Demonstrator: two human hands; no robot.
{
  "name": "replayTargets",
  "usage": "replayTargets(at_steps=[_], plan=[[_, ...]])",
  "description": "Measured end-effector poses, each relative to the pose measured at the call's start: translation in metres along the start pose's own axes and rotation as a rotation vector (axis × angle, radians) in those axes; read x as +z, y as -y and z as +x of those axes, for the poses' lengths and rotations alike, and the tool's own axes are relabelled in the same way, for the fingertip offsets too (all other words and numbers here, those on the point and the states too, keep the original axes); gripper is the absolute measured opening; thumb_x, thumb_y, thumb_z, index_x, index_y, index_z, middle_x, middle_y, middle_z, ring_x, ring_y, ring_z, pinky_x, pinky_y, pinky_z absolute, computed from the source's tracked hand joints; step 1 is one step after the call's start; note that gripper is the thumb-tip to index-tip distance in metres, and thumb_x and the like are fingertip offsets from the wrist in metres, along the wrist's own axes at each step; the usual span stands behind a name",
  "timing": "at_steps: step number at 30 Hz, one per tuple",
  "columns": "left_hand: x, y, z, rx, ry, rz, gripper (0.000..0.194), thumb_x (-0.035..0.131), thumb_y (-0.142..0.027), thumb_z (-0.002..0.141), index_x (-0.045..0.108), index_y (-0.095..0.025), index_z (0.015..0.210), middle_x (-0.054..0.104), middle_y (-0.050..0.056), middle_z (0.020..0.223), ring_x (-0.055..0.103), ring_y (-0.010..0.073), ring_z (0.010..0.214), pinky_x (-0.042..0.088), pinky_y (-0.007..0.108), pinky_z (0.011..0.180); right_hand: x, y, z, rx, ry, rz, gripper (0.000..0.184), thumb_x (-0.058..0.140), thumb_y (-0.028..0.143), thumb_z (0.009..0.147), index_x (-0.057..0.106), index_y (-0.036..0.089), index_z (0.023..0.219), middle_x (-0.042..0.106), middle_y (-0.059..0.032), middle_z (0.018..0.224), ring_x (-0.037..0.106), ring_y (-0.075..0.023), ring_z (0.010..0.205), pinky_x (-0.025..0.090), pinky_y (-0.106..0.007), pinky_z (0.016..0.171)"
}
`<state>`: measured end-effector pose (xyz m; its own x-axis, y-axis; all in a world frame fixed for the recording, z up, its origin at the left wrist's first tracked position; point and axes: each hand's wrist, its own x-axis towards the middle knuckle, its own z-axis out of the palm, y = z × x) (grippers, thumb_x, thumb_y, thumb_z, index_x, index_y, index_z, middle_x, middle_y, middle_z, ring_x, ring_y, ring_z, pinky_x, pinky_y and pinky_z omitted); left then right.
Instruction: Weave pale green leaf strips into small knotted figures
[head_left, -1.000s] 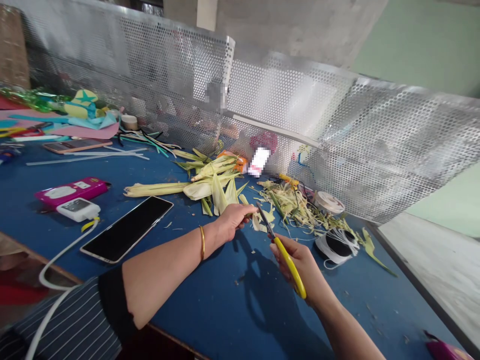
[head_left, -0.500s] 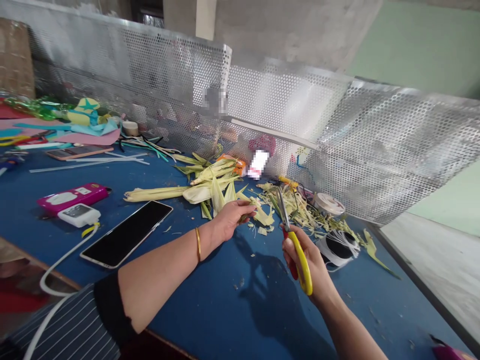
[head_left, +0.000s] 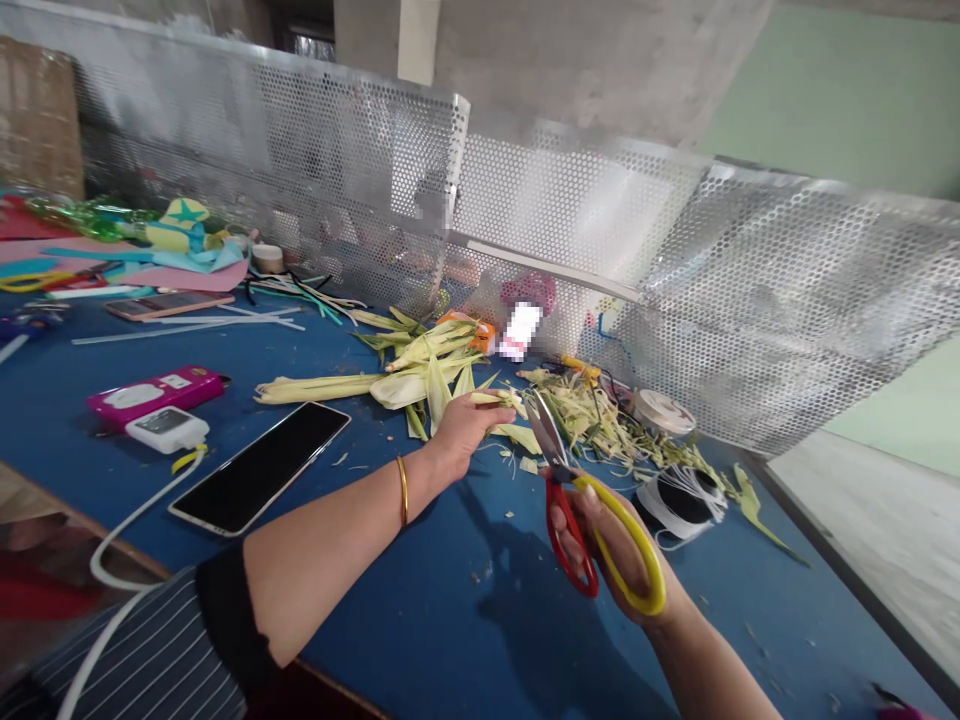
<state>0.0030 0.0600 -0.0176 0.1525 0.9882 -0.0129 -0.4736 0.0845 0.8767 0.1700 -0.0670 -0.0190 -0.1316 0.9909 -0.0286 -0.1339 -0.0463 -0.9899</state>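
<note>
My left hand (head_left: 465, 428) pinches a pale green husk strip (head_left: 501, 402) just above the blue table (head_left: 450, 600). A gold bangle (head_left: 403, 490) circles that wrist. My right hand (head_left: 611, 550) grips scissors (head_left: 577, 510) with one red and one yellow handle loop. Their blades are parted and point up and left toward the strip, a little to its right. A pile of whole corn husks (head_left: 420, 365) lies beyond my left hand. Cut husk scraps (head_left: 600, 420) are heaped behind the scissors.
A black phone (head_left: 259, 467) lies face up at the left, beside a pink case (head_left: 154, 390) and a white charger (head_left: 166, 428) with its cable. Two spools (head_left: 679, 500) sit at the right. Perforated metal screens (head_left: 600, 250) fence the table's far side. Coloured paper (head_left: 135, 250) lies far left.
The scissors turned so both handle loops show and the blades opened, moving left toward the strip. My left hand lifted the husk strip slightly.
</note>
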Motion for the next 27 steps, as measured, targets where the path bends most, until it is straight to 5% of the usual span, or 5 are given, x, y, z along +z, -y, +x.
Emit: replayTargets(at_steps=[7,19,27], plan=[[-0.002,0.001,0.003,0.145,-0.032,0.097,0.027,0.08,-0.013,0.053,0.067,-0.018,0.077,0.07,-0.001,0.074,0.064,0.0142,0.073,0.049,0.028,0.075,0.0,0.001,-0.001,0.06,0.038,0.041,0.054,0.059,0.06,0.088,0.057,0.016,0.119,0.056,0.0003,0.073,0.043,-0.0073,0.045,0.039,-0.02,0.038],[-0.015,-0.006,0.008,0.634,0.034,0.563,0.015,0.067,-0.008,0.069,0.068,-0.022,0.076,0.07,0.003,0.093,0.063,0.0203,0.097,0.043,0.034,0.098,0.007,0.01,-0.005,0.023,0.021,-0.034,0.053,0.061,0.062,0.085,0.059,0.016,0.111,0.059,-0.0002,0.072,0.042,-0.007,0.042,0.037,-0.021,0.038],[-0.018,-0.003,0.012,0.73,0.035,0.582,0.022,0.059,-0.002,0.069,0.066,-0.021,0.078,0.07,0.004,0.1,0.063,0.0208,0.102,0.042,0.035,0.1,0.005,0.011,-0.005,0.033,0.073,-0.075,0.054,0.06,0.062,0.085,0.058,0.016,0.113,0.055,0.003,0.063,0.041,-0.0071,0.037,0.036,-0.021,0.035]])
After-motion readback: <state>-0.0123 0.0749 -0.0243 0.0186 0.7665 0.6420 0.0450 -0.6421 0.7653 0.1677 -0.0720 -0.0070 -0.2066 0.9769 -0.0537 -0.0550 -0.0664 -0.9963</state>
